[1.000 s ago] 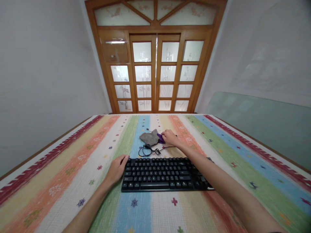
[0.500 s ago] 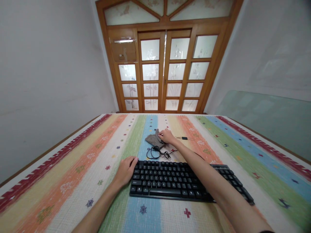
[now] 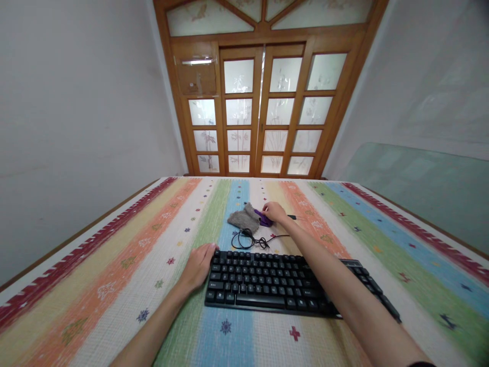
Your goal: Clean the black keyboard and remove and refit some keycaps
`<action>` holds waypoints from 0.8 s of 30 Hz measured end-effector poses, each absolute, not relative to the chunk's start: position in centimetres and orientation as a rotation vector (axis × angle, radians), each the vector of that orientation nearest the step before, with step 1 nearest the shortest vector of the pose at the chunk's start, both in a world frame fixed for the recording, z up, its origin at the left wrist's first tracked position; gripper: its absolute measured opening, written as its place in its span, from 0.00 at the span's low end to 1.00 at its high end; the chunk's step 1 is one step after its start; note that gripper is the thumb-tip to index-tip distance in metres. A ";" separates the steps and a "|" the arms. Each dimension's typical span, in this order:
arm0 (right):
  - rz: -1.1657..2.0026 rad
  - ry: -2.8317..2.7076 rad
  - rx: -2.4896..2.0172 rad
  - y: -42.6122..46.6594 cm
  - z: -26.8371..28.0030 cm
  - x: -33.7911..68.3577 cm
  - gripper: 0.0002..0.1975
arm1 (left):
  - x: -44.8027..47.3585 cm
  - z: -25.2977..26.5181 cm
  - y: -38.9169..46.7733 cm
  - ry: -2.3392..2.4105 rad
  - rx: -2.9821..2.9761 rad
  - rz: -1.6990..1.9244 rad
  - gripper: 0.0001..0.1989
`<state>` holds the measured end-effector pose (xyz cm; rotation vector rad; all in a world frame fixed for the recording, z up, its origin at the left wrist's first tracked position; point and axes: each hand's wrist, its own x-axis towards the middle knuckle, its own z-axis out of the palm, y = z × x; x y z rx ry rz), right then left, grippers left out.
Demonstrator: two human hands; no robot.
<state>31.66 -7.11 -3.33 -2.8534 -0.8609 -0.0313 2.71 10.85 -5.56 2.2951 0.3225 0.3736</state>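
A black keyboard [image 3: 260, 285] lies on the striped cloth in front of me. My left hand [image 3: 199, 264] is closed around its far left corner, fingertips on the edge. Beyond the keyboard, my right hand [image 3: 274, 211] is closed, its fingertips pinching a folded purple cloth [image 3: 264, 219]. Directly left of that, touching it, lies a crumpled grey cloth [image 3: 244, 219]. The keyboard's black cable [image 3: 241, 241] is looped and bundled between the cloths and the keys. My right forearm passes over the keyboard's right part and hides some keys.
A small black-ended item [image 3: 292, 217] lies just right of my right hand, partly hidden by it. The striped tablecloth [image 3: 126, 270] covers the table. Wooden doors with glass panes [image 3: 239, 112] stand beyond the far edge, and a pale green panel [image 3: 420, 178] is at right.
My right hand has left the grey cloth and moved a little right, onto the purple cloth, which now shows. My left hand has stayed at the keyboard's corner.
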 end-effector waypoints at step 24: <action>-0.325 -0.646 -3.033 -9.7 -3.4 27.8 0.15 | 2.6 -5.3 10.7 0.290 2.336 0.396 0.29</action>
